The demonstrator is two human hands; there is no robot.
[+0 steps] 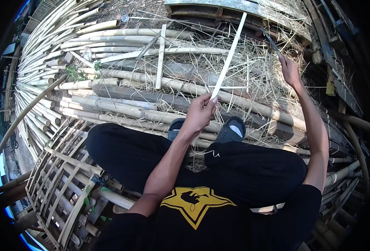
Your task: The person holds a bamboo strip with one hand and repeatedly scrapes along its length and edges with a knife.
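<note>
Past the left edge of the bamboo bed, I see over my remote feed a sheaf of long poles, with a bamboo lattice by the bed's near left corner. A short slat lies crosswise nearer the far edge. At mid-bed, above the sandals, the left hand pinches a pale strip by its near part, the rest slanting up toward the wooden pallet. I judge the strip light and springy, stiff along its length, hardly slippery, apt to split with the grain; I'd grip its flat faces, clear of the edges. Farther right, beside loose shavings, the right hand is wrapped around the handle of a knife, its blade apart from the strip
</note>
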